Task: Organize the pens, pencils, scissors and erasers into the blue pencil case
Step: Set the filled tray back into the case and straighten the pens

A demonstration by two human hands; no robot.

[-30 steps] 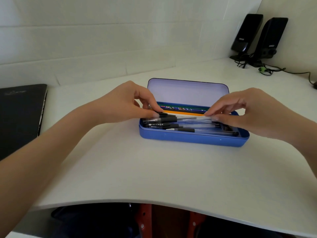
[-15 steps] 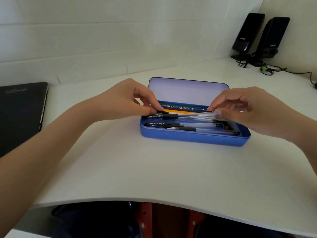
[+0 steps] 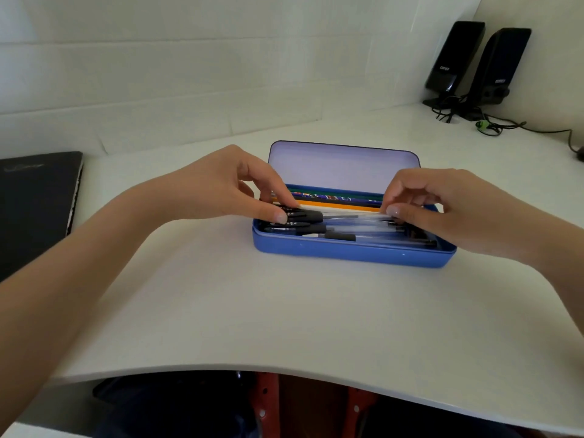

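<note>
Fingertips (image 3: 281, 217) of both hands pinch one clear black-capped plastic pen (image 3: 331, 215); lower it level into your open blue metal pencil case (image 3: 347, 256).

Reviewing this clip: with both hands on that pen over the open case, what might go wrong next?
The clear pen, pinched by the left hand and right hand, sits atop other pens; it may ride high and block the lid. Pressing it down might shift the blue pencil case on the smooth desk.

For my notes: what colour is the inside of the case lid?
Pale lilac lid, seen in the head view.
</note>
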